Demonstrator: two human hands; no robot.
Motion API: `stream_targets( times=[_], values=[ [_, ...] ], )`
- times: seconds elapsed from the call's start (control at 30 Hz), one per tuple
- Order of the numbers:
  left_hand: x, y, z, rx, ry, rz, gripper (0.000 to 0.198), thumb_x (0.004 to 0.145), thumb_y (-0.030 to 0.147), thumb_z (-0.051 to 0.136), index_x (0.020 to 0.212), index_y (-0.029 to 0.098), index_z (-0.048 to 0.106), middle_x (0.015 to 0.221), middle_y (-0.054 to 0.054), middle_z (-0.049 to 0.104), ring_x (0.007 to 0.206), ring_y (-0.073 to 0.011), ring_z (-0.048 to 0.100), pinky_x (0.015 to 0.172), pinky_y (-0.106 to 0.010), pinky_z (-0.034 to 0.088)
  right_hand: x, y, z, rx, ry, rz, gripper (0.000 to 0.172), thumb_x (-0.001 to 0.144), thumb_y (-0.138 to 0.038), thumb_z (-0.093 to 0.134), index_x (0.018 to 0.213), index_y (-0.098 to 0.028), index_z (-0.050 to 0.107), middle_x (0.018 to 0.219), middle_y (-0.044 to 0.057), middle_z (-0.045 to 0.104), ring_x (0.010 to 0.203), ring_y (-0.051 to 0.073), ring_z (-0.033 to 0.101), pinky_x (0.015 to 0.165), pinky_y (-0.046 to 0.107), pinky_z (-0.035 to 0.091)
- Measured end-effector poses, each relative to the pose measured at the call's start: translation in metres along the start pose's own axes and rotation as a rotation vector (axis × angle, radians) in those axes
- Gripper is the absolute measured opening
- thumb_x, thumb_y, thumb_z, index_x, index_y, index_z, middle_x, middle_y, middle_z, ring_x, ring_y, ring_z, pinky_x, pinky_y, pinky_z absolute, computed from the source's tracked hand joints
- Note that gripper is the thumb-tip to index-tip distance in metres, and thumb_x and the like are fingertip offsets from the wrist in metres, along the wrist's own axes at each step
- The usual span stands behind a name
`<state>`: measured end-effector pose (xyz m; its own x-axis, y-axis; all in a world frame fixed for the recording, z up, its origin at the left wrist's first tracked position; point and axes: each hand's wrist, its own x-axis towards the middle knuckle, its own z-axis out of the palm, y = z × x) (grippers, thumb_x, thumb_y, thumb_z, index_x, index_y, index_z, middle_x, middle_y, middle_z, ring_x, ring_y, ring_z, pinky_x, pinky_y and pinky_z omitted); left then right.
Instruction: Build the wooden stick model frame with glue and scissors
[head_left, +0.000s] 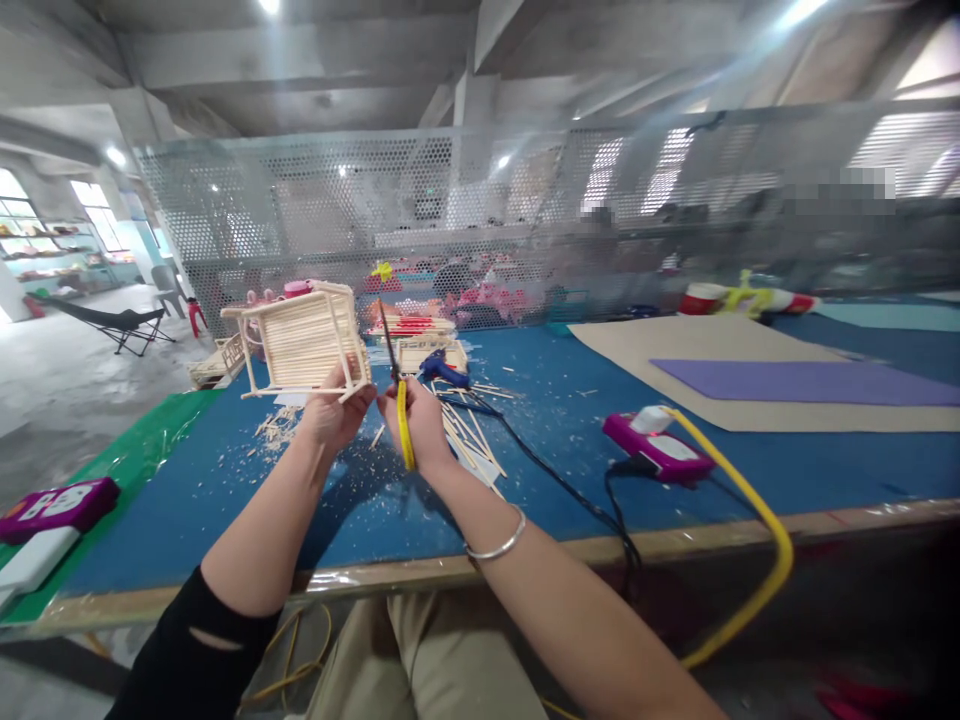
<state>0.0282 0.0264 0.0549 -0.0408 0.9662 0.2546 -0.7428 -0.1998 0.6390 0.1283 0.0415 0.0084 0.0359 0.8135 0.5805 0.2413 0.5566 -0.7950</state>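
A small slatted frame built of thin wooden sticks (304, 345) is held up and tilted in my left hand (330, 418), fingers closed at its lower right corner. Yellow-handled scissors (405, 430) rest in the grip of my right hand (429, 425), their dark blades pointing upward. My fingertips nearly meet beside the frame's corner; whether they pinch a small piece there I cannot make out. Just beyond my right hand lies a blue glue gun (446, 370), and loose wooden sticks (469, 435) are scattered under and beside that hand.
Wood offcuts (277, 428) litter the blue tabletop (360, 530). A purple power strip (660, 450) with a yellow cable (765, 510) stands to the right; another purple strip (60, 510) lies far left. Beige and purple sheets (795, 382) cover the right side. A perforated screen (375, 200) rises behind.
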Motion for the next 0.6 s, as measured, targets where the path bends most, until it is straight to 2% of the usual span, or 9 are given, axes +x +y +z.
stream_targets(
  times=[0.1, 0.2, 0.33, 0.43, 0.5, 0.6],
  values=[
    [-0.001, 0.002, 0.001, -0.022, 0.032, -0.006, 0.031, 0.076, 0.042, 0.060, 0.060, 0.016, 0.057, 0.044, 0.004, 0.052, 0.040, -0.0064, 0.049, 0.042, -0.018, 0.042, 0.003, 0.002, -0.003, 0.074, 0.026, 0.062, 0.013, 0.068, -0.032, 0.054, 0.068, -0.020, 0.048, 0.054, -0.005, 0.047, 0.049, 0.011, 0.045, 0.049, 0.022, 0.037],
    [0.000, 0.002, 0.001, -0.078, 0.086, -0.008, 0.022, 0.078, 0.035, 0.060, 0.067, 0.017, 0.061, 0.052, 0.003, 0.060, 0.046, -0.0078, 0.056, 0.045, -0.018, 0.045, 0.002, 0.000, -0.006, 0.032, -0.014, 0.072, 0.012, 0.069, -0.030, 0.053, 0.066, -0.020, 0.049, 0.053, -0.004, 0.048, 0.048, 0.012, 0.047, 0.049, 0.023, 0.038],
    [0.004, 0.001, -0.001, -0.130, 0.138, 0.044, 0.011, 0.075, 0.023, 0.063, 0.067, 0.016, 0.062, 0.058, 0.004, 0.065, 0.050, -0.0060, 0.060, 0.050, -0.015, 0.048, -0.004, -0.005, -0.004, -0.130, -0.086, -0.039, 0.003, 0.067, -0.023, 0.050, 0.066, -0.020, 0.051, 0.062, 0.000, 0.054, 0.057, 0.014, 0.051, 0.055, 0.026, 0.042],
    [0.006, 0.002, -0.002, -0.114, 0.130, 0.079, 0.010, 0.071, 0.022, 0.067, 0.066, 0.015, 0.062, 0.059, 0.004, 0.066, 0.051, -0.0062, 0.061, 0.054, -0.015, 0.050, -0.005, -0.007, -0.002, -0.240, -0.107, -0.131, 0.017, 0.063, -0.019, 0.051, 0.079, -0.018, 0.053, 0.080, 0.005, 0.057, 0.072, 0.018, 0.054, 0.067, 0.031, 0.045],
    [0.007, 0.002, -0.003, -0.114, 0.112, 0.090, 0.009, 0.070, 0.021, 0.068, 0.066, 0.015, 0.062, 0.058, 0.004, 0.066, 0.051, -0.0061, 0.061, 0.056, -0.015, 0.050, -0.004, -0.008, -0.002, -0.280, -0.120, -0.132, 0.027, 0.061, -0.019, 0.051, 0.087, -0.017, 0.052, 0.089, 0.008, 0.055, 0.082, 0.021, 0.053, 0.075, 0.035, 0.046],
    [0.008, 0.001, -0.005, -0.110, 0.095, 0.101, 0.007, 0.069, 0.018, 0.068, 0.067, 0.014, 0.063, 0.059, 0.003, 0.066, 0.052, -0.0066, 0.061, 0.058, -0.016, 0.051, -0.003, -0.011, -0.004, -0.303, -0.115, -0.143, 0.033, 0.061, -0.019, 0.051, 0.093, -0.016, 0.049, 0.097, 0.010, 0.053, 0.093, 0.023, 0.051, 0.083, 0.038, 0.044]
  ],
)
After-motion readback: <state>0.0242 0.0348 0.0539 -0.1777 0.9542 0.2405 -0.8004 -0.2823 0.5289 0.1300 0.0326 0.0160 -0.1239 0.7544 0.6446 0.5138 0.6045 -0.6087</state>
